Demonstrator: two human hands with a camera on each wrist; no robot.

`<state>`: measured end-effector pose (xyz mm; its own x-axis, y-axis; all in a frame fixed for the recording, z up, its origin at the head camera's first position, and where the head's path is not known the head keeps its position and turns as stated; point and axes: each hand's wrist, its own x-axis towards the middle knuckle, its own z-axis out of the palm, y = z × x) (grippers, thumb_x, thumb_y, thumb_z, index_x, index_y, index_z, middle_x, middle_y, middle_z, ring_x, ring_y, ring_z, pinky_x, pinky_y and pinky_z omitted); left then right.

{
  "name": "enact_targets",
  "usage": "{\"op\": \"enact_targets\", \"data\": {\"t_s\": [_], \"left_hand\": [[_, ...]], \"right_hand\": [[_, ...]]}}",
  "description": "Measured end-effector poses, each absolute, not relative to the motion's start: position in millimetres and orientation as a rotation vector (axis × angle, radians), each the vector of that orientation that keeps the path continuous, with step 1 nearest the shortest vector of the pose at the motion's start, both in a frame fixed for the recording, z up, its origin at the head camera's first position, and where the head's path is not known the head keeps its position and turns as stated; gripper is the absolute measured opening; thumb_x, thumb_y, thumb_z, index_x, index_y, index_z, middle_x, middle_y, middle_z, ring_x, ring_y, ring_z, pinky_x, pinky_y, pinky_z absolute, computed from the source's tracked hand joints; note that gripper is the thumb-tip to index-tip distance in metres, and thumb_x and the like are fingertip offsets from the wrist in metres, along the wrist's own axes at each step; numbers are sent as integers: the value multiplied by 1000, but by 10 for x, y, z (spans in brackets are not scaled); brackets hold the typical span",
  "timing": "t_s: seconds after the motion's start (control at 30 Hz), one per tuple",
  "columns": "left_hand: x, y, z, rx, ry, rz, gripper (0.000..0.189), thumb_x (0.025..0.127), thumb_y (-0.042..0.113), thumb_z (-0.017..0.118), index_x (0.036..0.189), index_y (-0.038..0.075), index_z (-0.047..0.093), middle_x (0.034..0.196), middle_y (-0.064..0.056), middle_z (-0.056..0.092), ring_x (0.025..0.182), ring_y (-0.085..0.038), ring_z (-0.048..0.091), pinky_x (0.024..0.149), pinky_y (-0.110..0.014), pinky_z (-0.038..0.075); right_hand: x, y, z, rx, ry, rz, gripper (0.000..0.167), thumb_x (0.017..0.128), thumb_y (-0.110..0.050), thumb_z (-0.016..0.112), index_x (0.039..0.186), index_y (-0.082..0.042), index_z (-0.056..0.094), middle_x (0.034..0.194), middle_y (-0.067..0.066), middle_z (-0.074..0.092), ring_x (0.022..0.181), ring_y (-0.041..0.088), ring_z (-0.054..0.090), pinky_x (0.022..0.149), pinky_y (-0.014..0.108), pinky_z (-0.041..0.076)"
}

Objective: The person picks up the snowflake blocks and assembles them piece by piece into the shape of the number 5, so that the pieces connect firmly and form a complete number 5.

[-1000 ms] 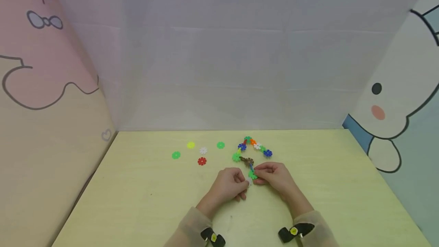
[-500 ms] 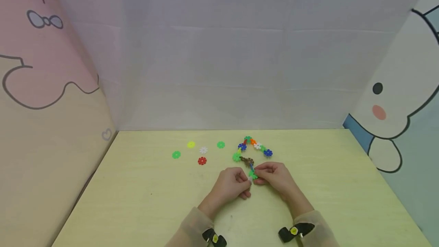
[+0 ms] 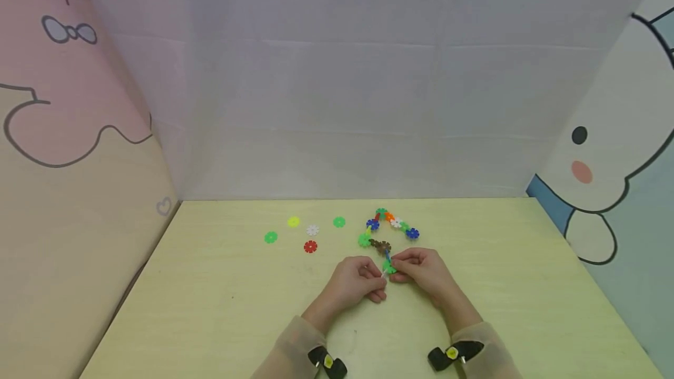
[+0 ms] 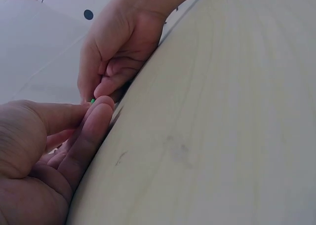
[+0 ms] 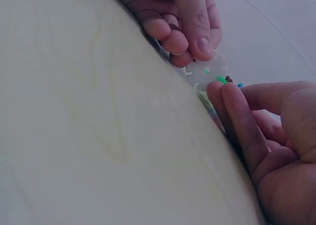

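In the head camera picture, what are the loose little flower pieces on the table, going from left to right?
Green flower → yellow flower → red flower → lime flower. The white one sits right above the red one, so its place is unclear.

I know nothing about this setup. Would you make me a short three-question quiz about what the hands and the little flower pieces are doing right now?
1. True or false: the left hand pinches a white disc.
2. How many loose pieces lie left of the joined chain? A) two B) five C) nine
3. Which hand grips the green piece at the chain's near end?

Key: 1 true. 2 B. 3 the right hand.
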<state>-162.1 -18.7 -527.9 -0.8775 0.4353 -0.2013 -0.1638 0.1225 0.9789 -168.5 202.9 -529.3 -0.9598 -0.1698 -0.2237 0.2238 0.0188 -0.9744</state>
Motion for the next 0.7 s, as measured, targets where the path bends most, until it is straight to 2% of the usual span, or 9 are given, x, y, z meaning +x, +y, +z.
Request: {"op": "enact_targets", "data": {"t_s": [0.7], "left_hand": [[-1628,-167,-5293,269,1899,1874,13,99,-4,78,87,-3,73,76,-14,78,66,-18,77,65,-34,67]], "right_hand": [[-1678,2023,-5275,56,2044,-1995,19,103,7,69,116,20,70,92,15,78,79,19,80,78,29,67]]}}
